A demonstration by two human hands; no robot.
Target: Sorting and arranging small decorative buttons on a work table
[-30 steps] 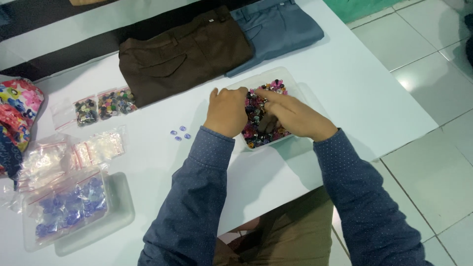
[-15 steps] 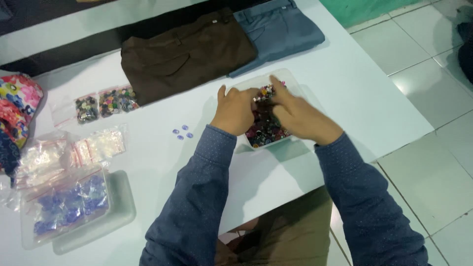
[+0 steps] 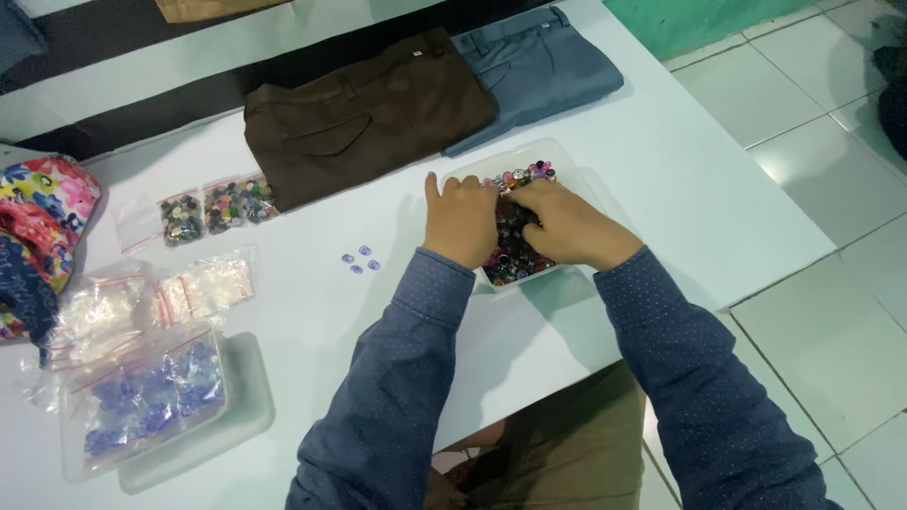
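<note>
while buried among mixed buttons (image 3: 515, 260), both hands (image 3: 463, 219) (image 3: 567, 222), grasp impossible to tell

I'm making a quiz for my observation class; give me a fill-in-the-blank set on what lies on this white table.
1. Both hands, the left hand and the right hand, are in a clear tray of mixed-colour ____.
2. Beside the brown trousers lie folded trousers of ____ colour.
3. The loose buttons on the table left of the left hand number ____.
4. The bag of blue buttons lies on a clear ____.

Missing words: buttons; blue-grey; four; lid
</note>
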